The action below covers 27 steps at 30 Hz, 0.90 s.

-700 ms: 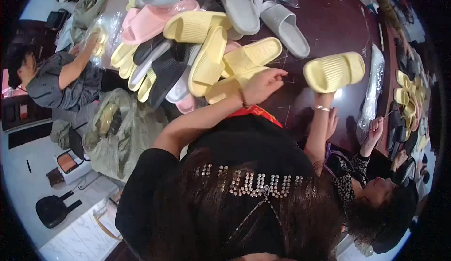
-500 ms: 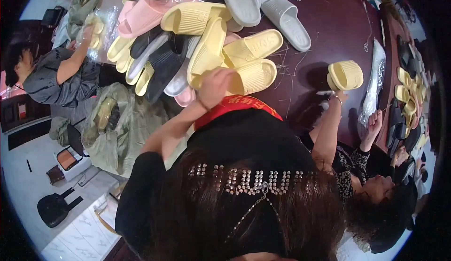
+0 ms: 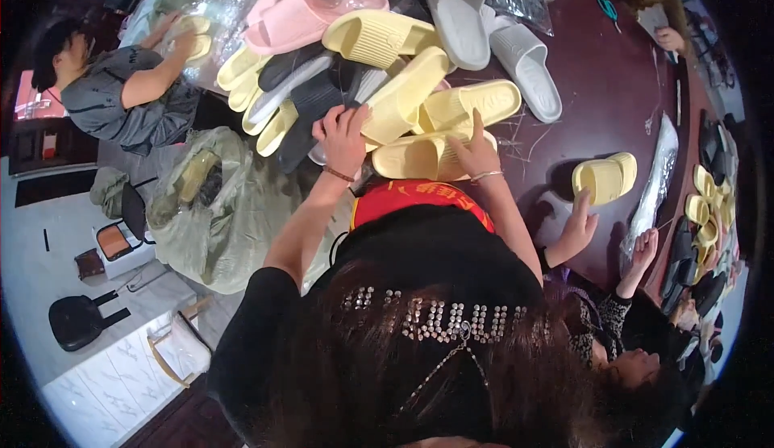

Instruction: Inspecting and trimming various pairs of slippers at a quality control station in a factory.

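My left hand point(image 3: 343, 142) rests at the near side of the slipper heap with its fingers apart. They lie over a black slipper point(image 3: 310, 109), beside the lower end of a slanted yellow slipper point(image 3: 407, 93). My right hand point(image 3: 477, 158) has spread fingers. Its thumb side touches the nearest yellow slipper point(image 3: 411, 156), and the index finger reaches up to another yellow slipper point(image 3: 484, 101) just behind. A yellow slipper pair point(image 3: 601, 180) sits on the table to the right, with another person's hand point(image 3: 576, 226) at its near edge.
Pink slippers point(image 3: 302, 21) and grey slippers point(image 3: 526, 65) are piled on the dark red table point(image 3: 564, 134). A long clear plastic bundle point(image 3: 655, 186) lies at right, near a co-worker's raised hand point(image 3: 643, 248). Teal scissors point(image 3: 608, 10) lie farther back. A sack point(image 3: 218, 238) stands at left, beyond it another worker point(image 3: 137, 85).
My right hand has let go of the yellow slipper pair at the right and moved left to the heap. Another person's hand has come to that pair. My left hand has shifted onto the black slipper.
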Each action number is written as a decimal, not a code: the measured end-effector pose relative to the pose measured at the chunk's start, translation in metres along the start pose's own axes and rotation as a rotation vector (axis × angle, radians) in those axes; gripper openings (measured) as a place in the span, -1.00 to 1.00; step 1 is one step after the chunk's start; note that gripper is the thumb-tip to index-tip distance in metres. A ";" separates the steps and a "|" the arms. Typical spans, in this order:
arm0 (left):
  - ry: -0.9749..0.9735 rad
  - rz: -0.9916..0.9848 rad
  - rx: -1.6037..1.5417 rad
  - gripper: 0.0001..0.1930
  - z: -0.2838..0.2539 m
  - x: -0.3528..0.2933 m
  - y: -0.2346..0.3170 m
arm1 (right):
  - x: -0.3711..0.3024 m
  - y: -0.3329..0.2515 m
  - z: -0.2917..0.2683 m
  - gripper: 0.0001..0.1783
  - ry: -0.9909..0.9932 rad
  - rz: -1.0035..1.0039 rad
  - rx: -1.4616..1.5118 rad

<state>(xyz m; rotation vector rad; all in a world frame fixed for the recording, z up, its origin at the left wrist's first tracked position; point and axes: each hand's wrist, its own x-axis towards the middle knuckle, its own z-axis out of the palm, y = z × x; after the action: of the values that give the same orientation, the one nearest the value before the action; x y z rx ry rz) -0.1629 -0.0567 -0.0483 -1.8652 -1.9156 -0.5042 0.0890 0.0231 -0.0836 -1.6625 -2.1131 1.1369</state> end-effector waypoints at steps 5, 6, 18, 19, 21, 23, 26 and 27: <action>0.122 0.061 -0.099 -0.64 0.012 0.019 -0.021 | 0.034 0.009 0.016 -0.27 0.031 0.043 0.519; 0.149 0.060 -0.094 -0.64 0.013 0.025 -0.027 | 0.039 0.009 0.019 -0.35 0.011 0.200 0.706; 0.237 0.011 -0.121 -0.63 0.023 0.089 -0.078 | 0.146 -0.055 0.011 -0.60 0.201 0.170 1.113; 0.231 0.001 -0.131 -0.63 0.027 0.094 -0.079 | 0.155 -0.058 0.007 -0.60 0.192 0.143 1.120; 0.216 -0.014 -0.162 -0.64 0.039 0.108 -0.076 | 0.175 -0.061 -0.008 -0.63 0.148 0.162 1.018; 0.187 -0.031 -0.187 -0.64 0.049 0.122 -0.076 | 0.185 -0.062 -0.015 -0.67 0.136 0.140 1.061; 0.133 -0.047 -0.197 -0.64 0.054 0.136 -0.082 | 0.186 -0.054 -0.026 -0.67 0.112 0.204 1.021; 0.059 -0.084 -0.301 -0.64 0.053 0.141 -0.085 | 0.181 -0.050 -0.029 -0.67 0.093 0.211 1.005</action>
<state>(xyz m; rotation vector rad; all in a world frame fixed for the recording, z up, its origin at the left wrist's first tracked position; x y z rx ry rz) -0.2521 0.0878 -0.0163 -1.9281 -1.9726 -0.9082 0.0088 0.1958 -0.0801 -1.3624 -0.9736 1.7221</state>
